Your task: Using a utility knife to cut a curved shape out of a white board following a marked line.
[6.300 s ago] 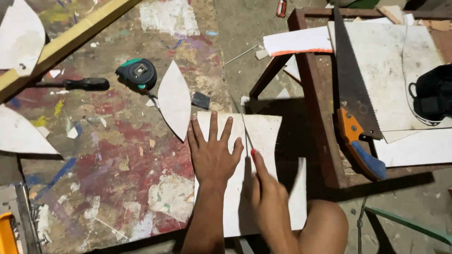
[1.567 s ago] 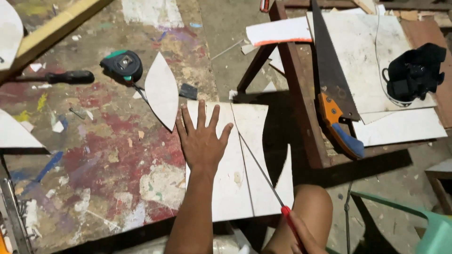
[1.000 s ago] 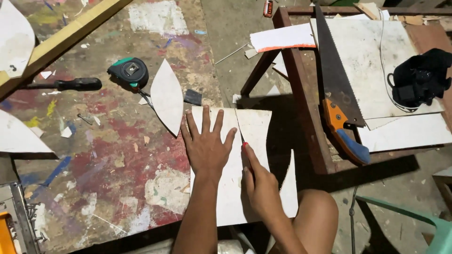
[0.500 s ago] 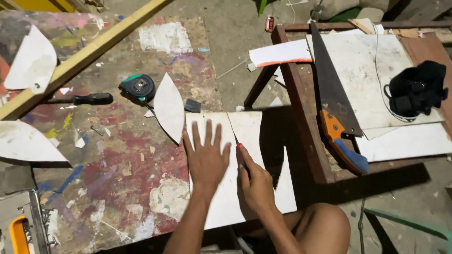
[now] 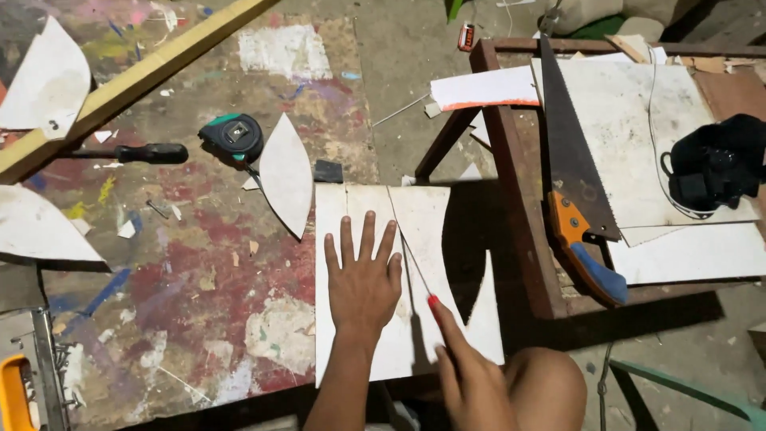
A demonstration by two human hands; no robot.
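Observation:
My left hand (image 5: 363, 283) lies flat with fingers spread on a white board (image 5: 351, 211) that rests on a paint-stained floor. My right hand (image 5: 471, 375) grips a thin blade with a red handle end (image 5: 432, 302). The blade (image 5: 407, 243) runs up along a cut line in the board, just right of my left hand. A curved notch is cut out of the board's right edge (image 5: 475, 263). My knee (image 5: 550, 383) shows below the board.
A leaf-shaped white offcut (image 5: 286, 174), a green and black tape measure (image 5: 233, 136) and a black-handled screwdriver (image 5: 140, 153) lie to the left. A handsaw (image 5: 576, 175) and a black bag (image 5: 718, 164) rest on a wooden frame with white sheets (image 5: 519, 207) at right. A yellow timber (image 5: 136, 76) crosses upper left.
My right hand has drawn the blade back toward me along the cut line, then returned up the board and pulled down again. My left hand has stayed pressed flat on the board.

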